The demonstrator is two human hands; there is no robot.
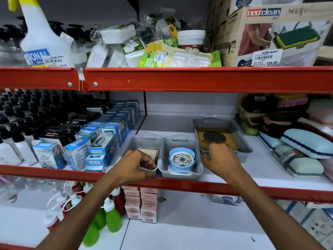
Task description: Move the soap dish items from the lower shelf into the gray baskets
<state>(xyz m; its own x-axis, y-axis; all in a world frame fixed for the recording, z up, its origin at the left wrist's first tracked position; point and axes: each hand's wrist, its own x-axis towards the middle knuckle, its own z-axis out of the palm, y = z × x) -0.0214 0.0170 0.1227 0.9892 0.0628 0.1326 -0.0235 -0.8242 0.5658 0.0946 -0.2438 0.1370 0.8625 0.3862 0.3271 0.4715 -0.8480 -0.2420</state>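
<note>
Three gray baskets stand on the middle shelf. The left basket (144, 141) holds several beige flat soap dishes (150, 152). My left hand (137, 165) grips its front rim, fingers inside. The middle basket (180, 141) holds a blue round dish with a flowered lid (182, 158). The right, larger basket (241, 141) holds a brown wooden dish with a dark round grid (215, 137). My right hand (219, 158) is closed on the near edge of that basket or of the wooden dish; I cannot tell which.
Blue boxes (100, 141) crowd the shelf left of the baskets; light blue soap cases (306, 145) lie to the right. The red shelf edge (198, 78) runs above. The lower shelf carries pink boxes (140, 204) and green and red bottles (111, 215).
</note>
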